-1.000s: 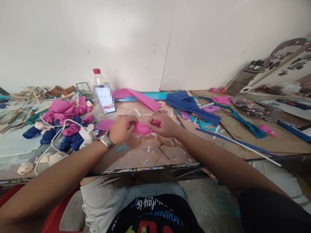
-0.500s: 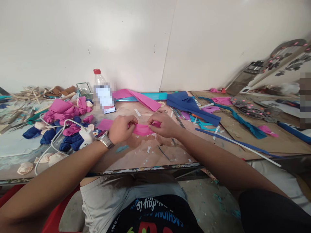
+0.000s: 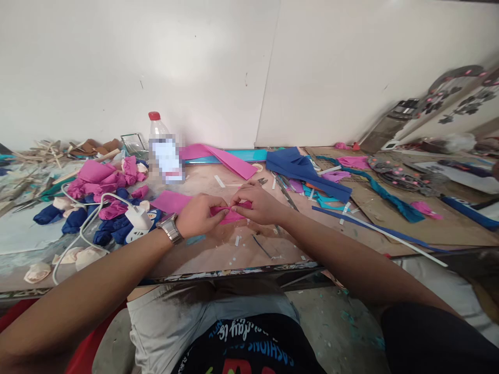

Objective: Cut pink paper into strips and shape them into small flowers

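Note:
A strip of pink fabric (image 3: 233, 215) is pinched between both hands just above the table. My left hand (image 3: 199, 214), below a metal wristwatch (image 3: 170, 229), has thumb and finger closed on the strip. My right hand (image 3: 255, 205) pinches it too, its fingertips meeting those of the left. Part of the strip bunches beneath the fingers and is partly hidden by them. Another flat pink piece (image 3: 171, 201) lies behind the left hand. Scissors-like metal tips (image 3: 262, 182) show just beyond the right hand.
Pink, blue and cream fabric bundles (image 3: 101, 179) lie at the left with a white charger and cable (image 3: 139, 217). A phone (image 3: 167, 161) leans against a red-capped bottle (image 3: 156, 123). Blue fabric (image 3: 307, 174) and a thin white stick (image 3: 397, 239) lie to the right.
My hands have come together, so the fingertips that were apart along the pink strip now meet. The strip, earlier stretched between them, is gathered.

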### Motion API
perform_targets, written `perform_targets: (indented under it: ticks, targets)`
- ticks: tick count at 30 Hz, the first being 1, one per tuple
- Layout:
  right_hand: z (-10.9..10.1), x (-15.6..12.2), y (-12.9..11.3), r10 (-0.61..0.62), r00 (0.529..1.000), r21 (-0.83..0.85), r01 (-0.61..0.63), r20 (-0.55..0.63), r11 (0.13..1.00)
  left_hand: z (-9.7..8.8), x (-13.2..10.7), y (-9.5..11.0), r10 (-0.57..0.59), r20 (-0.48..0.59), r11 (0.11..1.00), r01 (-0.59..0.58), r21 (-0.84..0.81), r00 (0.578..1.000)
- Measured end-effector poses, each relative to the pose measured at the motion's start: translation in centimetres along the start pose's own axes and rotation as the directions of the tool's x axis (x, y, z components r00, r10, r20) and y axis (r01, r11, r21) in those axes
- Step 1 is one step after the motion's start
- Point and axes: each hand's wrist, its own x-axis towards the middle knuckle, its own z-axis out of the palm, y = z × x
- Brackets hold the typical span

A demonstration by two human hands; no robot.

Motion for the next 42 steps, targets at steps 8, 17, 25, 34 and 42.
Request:
perform_targets:
  ticks: [8, 17, 25, 34, 42]
  targets:
    - [0.13, 0.03, -0.07, -0.008, 1.000, -0.037, 0.007, -0.029, 0.999, -0.22, -0.16, -0.04, -0.083, 0.049, 0.995, 0.086, -0.047, 0.995]
    - [-0.38, -0.05, -0.09, -0.062, 0.998, -0.112, 0.059, -0.024, 0.992, -0.19, -0.01, 0.11, -0.112, 0.074, 0.992, 0.115, -0.042, 0.991]
    - [-0.13, -0.02, -0.22, -0.091, 0.995, -0.139, 0.083, -0.051, 0.987, -0.21, 0.13, -0.03, -0.096, 0.091, 0.995, 0.099, -0.023, 0.991]
    - [-0.03, 0.05, -0.22, -0.129, 0.988, -0.128, 0.117, -0.089, 0.985, -0.30, 0.00, -0.16, -0.128, 0.130, 0.991, 0.132, -0.020, 0.983]
    - [0.32, -0.01, -0.06, -0.169, 0.978, -0.136, 0.152, -0.122, 0.979, -0.57, 0.03, 0.14, -0.110, 0.148, 0.988, 0.124, -0.089, 0.983]
